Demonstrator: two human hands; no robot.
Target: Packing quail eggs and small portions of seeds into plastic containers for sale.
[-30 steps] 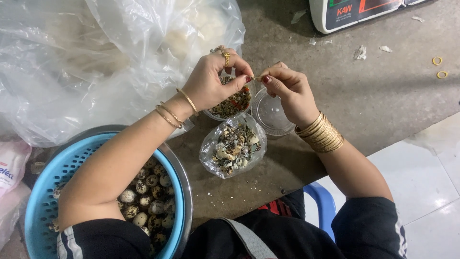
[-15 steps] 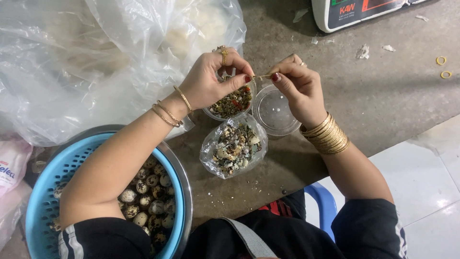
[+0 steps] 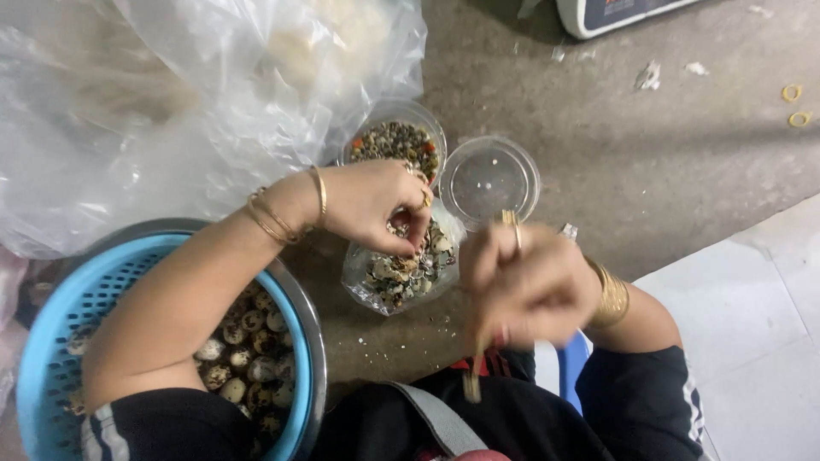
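While the clear bag of speckled shells (image 3: 401,275) sits on the concrete floor (image 3: 649,171) just in front of you, your left hand (image 3: 376,205) pinches its top with curled fingers. Your right hand (image 3: 525,282) (blurred) looks loosely closed; a thin tan strand hangs below it, but I cannot tell the grip. Blue colander (image 3: 60,341) of quail eggs sits left.

Blue colander (image 3: 51,358); clear lid (image 3: 489,177)
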